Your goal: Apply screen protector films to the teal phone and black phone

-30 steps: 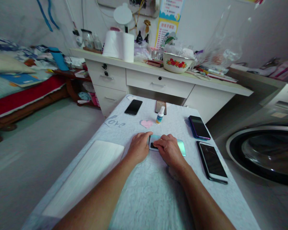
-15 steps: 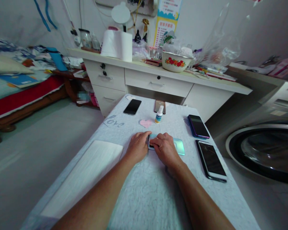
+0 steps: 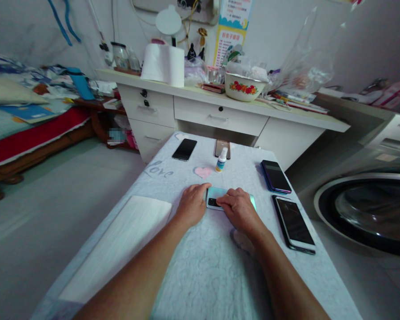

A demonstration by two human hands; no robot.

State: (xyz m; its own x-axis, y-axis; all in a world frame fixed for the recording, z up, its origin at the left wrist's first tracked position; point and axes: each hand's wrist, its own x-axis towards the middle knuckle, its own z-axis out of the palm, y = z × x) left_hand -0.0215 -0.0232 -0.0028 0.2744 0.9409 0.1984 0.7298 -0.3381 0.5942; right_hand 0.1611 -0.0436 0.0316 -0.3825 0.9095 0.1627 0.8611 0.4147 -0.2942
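Note:
A light blue, shiny smartphone [image 3: 216, 192] lies back side up on the cloth-covered table, its dark camera block showing near the left end. My left hand [image 3: 194, 203] steadies it at that end, with the thumb and fingers against the edge. On the phone's back rests my right hand [image 3: 237, 206], fingers bunched and fingertips just right of the camera block. Whatever those fingers pinch, if anything, is hidden. Beyond the phone stand a small white spray bottle [image 3: 221, 161] with a blue and yellow label and a pink heart [image 3: 203, 172] printed on the cloth.
A black phone [image 3: 185, 149] lies far left, a brownish phone [image 3: 223, 148] behind the bottle. At the right edge are a dark phone [image 3: 276, 176] and a white phone [image 3: 295, 223]. A white folded sheet [image 3: 120, 244] covers the left side. A desk [image 3: 200, 106] stands behind.
My right hand has slid to the right along the phone's back, uncovering the camera block. My left hand and the phone have stayed in place.

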